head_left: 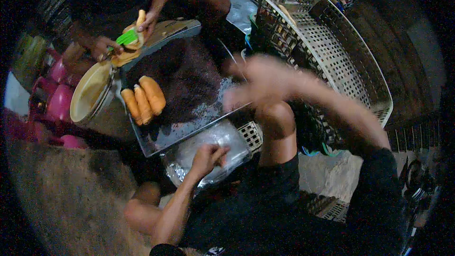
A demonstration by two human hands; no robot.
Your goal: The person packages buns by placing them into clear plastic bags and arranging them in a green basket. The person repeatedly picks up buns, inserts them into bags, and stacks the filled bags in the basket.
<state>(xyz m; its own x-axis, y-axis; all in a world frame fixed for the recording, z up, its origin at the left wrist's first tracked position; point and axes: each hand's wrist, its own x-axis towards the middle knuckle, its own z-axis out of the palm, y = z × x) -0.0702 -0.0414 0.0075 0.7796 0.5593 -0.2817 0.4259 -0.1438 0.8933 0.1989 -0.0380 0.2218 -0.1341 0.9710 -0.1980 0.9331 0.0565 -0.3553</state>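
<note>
My left hand [208, 160] is over a stack of clear plastic bags [189, 154] close to my lap. Its fingers are curled together, and whatever they may pinch cannot be made out. Over the right side of a large metal tray [156, 144], my right hand [258, 79] is smeared by motion, so its fingers are unclear. Several long golden bread rolls [151, 96] lie side by side at the tray's left. Across from me, a co-worker's hands hold a split bread roll [137, 40] and a bright green spreading tool [126, 38].
A cream-coloured bucket [78, 104] stands left of the tray, near pink containers [60, 102]. A big white perforated crate [327, 66] rises on the right, with a bread roll [286, 15] inside its far end. My bent knee [277, 116] is between tray and crate.
</note>
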